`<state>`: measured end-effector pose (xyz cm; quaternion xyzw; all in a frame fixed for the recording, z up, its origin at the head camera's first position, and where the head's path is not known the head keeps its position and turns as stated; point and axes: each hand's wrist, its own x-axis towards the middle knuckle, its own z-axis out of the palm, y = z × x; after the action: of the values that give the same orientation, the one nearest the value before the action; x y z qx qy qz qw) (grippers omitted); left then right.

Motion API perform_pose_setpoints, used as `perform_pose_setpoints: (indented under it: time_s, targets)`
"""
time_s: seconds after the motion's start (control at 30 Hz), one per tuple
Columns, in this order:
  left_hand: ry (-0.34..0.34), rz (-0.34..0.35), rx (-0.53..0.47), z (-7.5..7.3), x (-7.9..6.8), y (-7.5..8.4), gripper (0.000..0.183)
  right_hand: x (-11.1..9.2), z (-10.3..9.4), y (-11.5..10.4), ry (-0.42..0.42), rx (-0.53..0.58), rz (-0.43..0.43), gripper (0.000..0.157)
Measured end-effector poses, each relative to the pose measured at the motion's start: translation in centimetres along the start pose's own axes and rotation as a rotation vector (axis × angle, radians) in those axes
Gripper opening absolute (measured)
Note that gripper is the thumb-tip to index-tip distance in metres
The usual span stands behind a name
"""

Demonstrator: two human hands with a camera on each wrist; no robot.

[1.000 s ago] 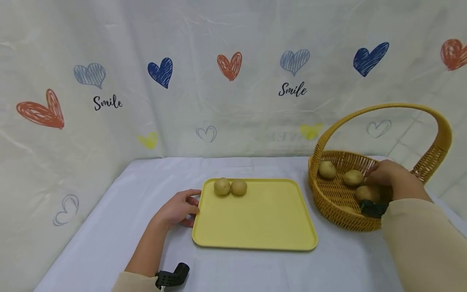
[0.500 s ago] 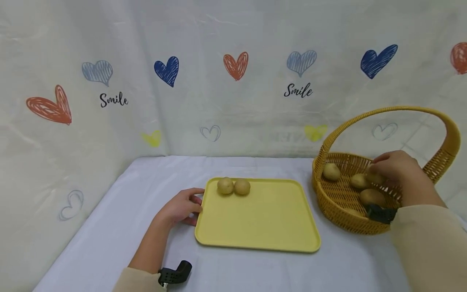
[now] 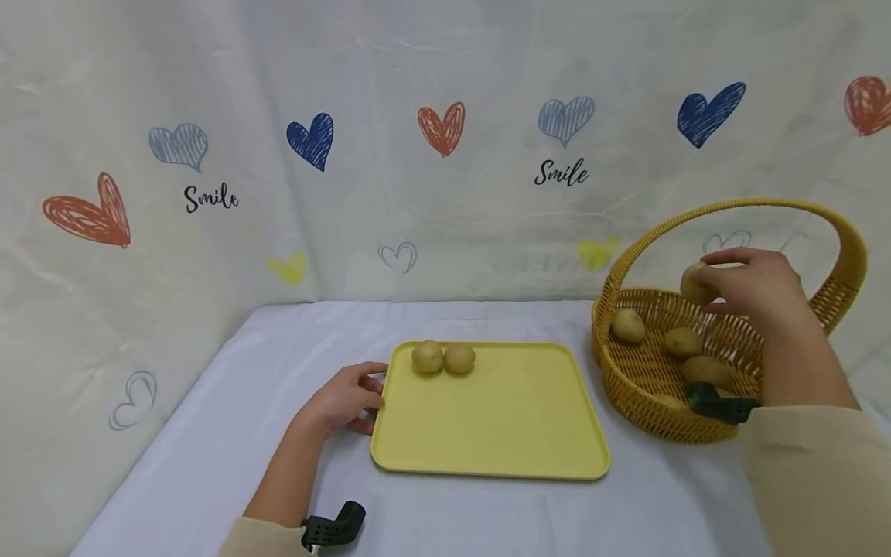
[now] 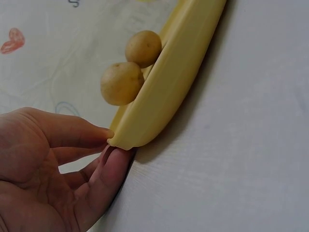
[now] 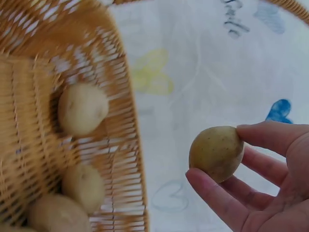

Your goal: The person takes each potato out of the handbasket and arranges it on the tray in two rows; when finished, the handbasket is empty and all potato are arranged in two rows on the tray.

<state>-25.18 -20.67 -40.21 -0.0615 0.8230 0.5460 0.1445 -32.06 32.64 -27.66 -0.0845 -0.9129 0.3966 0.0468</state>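
Note:
Above the wicker basket (image 3: 636,406), my right hand (image 3: 759,288) pinches a potato (image 3: 696,285) between thumb and fingers. The right wrist view shows that potato (image 5: 216,153) apart from the basket wall. Several more potatoes lie in the basket, among them one potato (image 3: 628,326) near its left side. At the left edge of the yellow tray (image 3: 494,425), my left hand (image 3: 344,398) pinches the rim. In the left wrist view, thumb and finger close on the tray's edge. Two potatoes, one on the left (image 3: 427,357) and one on the right (image 3: 459,358), sit side by side at the tray's back left.
The basket's tall handle (image 3: 752,203) arches over the right arm. Under everything lies a white cloth (image 3: 459,518) on the table. A pale curtain (image 3: 487,46) printed with hearts hangs behind the table.
My right hand has risen out of the basket with a potato in its fingers. The left hand stays at the tray's edge, and the head view has shifted slightly.

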Motion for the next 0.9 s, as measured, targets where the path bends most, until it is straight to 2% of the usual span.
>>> perform_pose_setpoints:
  time_s: [0.17,0.4,0.5,0.6,0.7,0.77,0.9]
  targets:
    - [0.004,-0.01,-0.002,0.0,0.1,-0.1,0.066,-0.8,0.9,-1.2,0.012,0.103,-0.038,0.077]
    - [0.005,-0.003,0.0,0.0,0.1,0.0,0.066,-2.3,2.0,-2.2,0.055,0.213,-0.034,0.078]
    - [0.007,-0.004,0.005,0.0,0.0,0.0,0.065,-3.0,2.6,-2.4,0.067,0.338,-0.023,0.069]
    - [0.003,-0.003,0.0,0.0,0.1,-0.1,0.066,-3.7,3.1,-2.7,0.058,0.513,0.009,0.062]
    - [0.001,-0.001,-0.005,0.0,0.1,0.0,0.066,-4.5,3.6,-2.9,0.036,0.697,0.035,0.064]
    - [0.002,-0.002,-0.005,0.0,0.1,0.0,0.066,-5.0,3.9,-3.0,0.031,0.818,0.032,0.063]
    - [0.004,-0.006,-0.006,0.0,0.1,0.0,0.066,-5.7,4.3,-3.1,0.038,1.04,-0.025,0.051]
